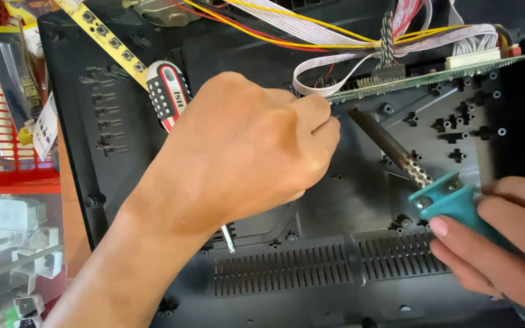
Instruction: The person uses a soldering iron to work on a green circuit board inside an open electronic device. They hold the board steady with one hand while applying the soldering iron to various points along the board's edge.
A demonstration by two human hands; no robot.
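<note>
My left hand [247,149] is closed at the near edge of a green circuit board [432,76], fingertips pinched on a flat ribbon cable [311,73]. My right hand [505,237] grips the teal handle of a soldering iron [396,149], whose dark metal barrel points up-left with its tip just below the board. Both work over the black plastic back shell [311,267] of an appliance. A screwdriver [168,91] with a red, white and dark striped handle lies under my left forearm; its metal tip shows below my wrist.
Yellow, red and white wires [311,27] loop across the top toward a white connector [472,58]. A yellow button strip [107,36] lies at the upper left. A red plastic basket [1,152] with packets stands left, above small white parts [25,255].
</note>
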